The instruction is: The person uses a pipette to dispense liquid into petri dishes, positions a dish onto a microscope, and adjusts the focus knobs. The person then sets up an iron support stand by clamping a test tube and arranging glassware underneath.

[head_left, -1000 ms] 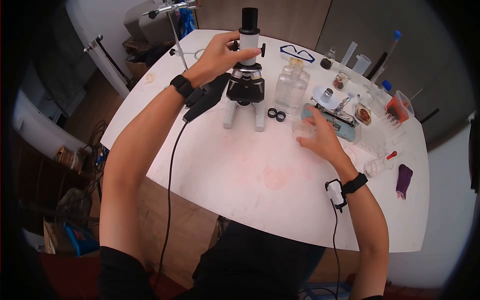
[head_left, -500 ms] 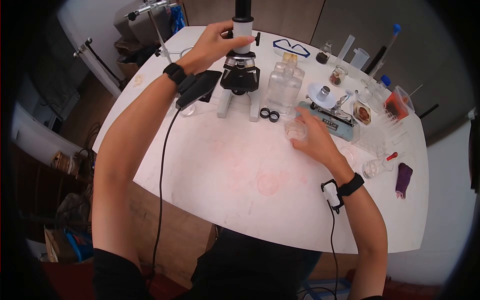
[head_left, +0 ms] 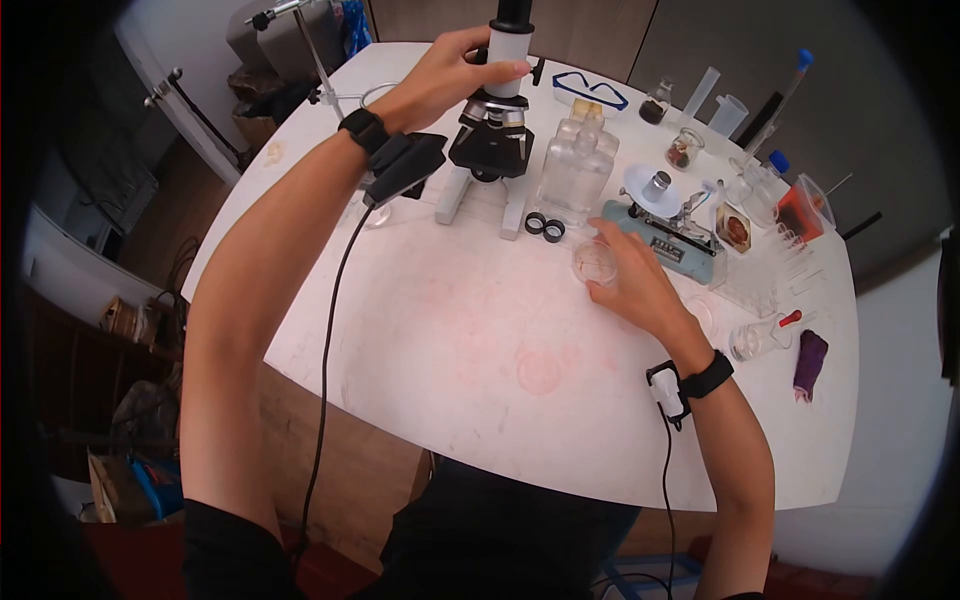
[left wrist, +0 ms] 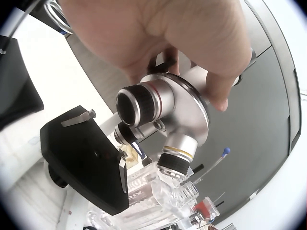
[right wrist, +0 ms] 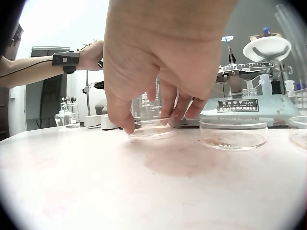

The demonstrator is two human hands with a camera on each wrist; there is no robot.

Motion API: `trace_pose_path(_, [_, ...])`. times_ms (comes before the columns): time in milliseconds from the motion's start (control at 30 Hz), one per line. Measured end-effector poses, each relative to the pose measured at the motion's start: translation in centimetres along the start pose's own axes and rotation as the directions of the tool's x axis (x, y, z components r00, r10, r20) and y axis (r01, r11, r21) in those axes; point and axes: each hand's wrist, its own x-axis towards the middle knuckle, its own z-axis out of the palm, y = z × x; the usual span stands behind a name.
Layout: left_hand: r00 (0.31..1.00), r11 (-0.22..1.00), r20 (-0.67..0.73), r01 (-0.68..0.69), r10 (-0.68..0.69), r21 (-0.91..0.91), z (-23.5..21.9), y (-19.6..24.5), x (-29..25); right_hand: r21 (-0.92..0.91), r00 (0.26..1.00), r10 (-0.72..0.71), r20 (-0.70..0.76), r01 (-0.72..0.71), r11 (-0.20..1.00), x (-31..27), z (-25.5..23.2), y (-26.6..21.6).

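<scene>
My left hand [head_left: 447,82] grips the white tube of a microscope [head_left: 490,150], the thumb lying across its front near the focus knob. In the left wrist view, the objectives [left wrist: 139,103] and black stage [left wrist: 86,158] show below that hand. My right hand [head_left: 635,275] pinches a shallow clear petri dish [head_left: 594,264] by its sides, thumb on the near edge. In the right wrist view, this petri dish [right wrist: 152,130] is low, close over the tabletop. Another petri dish [right wrist: 233,135], with brownish bits inside, stands beside the hand, in front of a pan balance [head_left: 660,240].
Two black rings [head_left: 545,228] and clear bottles [head_left: 577,175] stand between the microscope and the balance. Rightward are a test tube rack [head_left: 750,280], a flask [head_left: 755,338] and a purple cloth [head_left: 810,362]. Safety glasses [head_left: 590,92] lie behind. A cable [head_left: 325,400] trails from my left wrist.
The microscope has moved back a little across the table under my left hand. My right hand stays at the petri dish, with little shift. The head view has tilted slightly.
</scene>
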Motion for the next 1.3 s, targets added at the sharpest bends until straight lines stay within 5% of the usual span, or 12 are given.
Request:
trace_pose_path(333, [0.997,0.990,-0.036,0.064,-0.069,-0.126,0.2,0.1,-0.8,-0.005,1.000,0.019,0.000,-0.019,1.000,-0.1,0.2,0.5])
trace_pose_path(533, [0.984,0.985,-0.050,0.173,-0.173,-0.007,0.7,2.3,-2.0,-0.027,0.997,0.072,0.023,-0.071,0.997,-0.4,0.2,0.7])
trace_pose_path(633, [0.983,0.997,-0.176,0.061,-0.051,0.051,1.3,1.5,-2.7,-0.032,0.996,0.085,0.012,-0.085,0.996,-0.6,0.2,0.5])
trace_pose_path(800, [0.976,0.996,-0.213,0.056,-0.039,0.075,0.6,1.2,-5.3,0.024,0.998,0.019,-0.066,-0.018,1.000,-1.7,-0.4,-0.3])
trace_pose_path(867, [0.974,0.997,-0.226,0.028,-0.010,0.078,0.2,1.5,-6.9,-0.029,0.974,-0.077,-0.214,0.072,0.997,-2.9,-1.3,-0.6])
trace_pose_path(1000, [0.950,0.997,-0.305,-0.043,0.059,0.059,-0.7,3.1,-11.6,0.351,0.971,0.112,-0.209,-0.032,0.936,-5.1,-3.6,-1.2])
trace_pose_path(1033, [0.931,0.993,-0.353,-0.051,0.087,0.110,-1.4,2.8,-12.5,0.547,0.970,0.176,-0.167,-0.057,0.835,-5.8,-4.0,-1.0])
trace_pose_path(1133, [0.925,1.000,-0.379,-0.013,0.010,-0.006,-4.2,1.6,-14.5,0.689,0.945,0.257,-0.200,-0.051,0.723,-8.5,-5.2,-0.8])
trace_pose_path(1233, [0.848,0.988,-0.509,0.107,-0.147,-0.107,-7.0,-0.7,-15.0,0.704,0.922,0.298,-0.248,-0.040,0.709,-11.2,-5.6,1.3])
trace_pose_path(1300, [0.695,0.959,-0.662,0.188,-0.281,-0.210,-8.3,-1.4,-14.2,0.735,0.902,0.336,-0.272,-0.031,0.677,-12.4,-5.6,3.2])
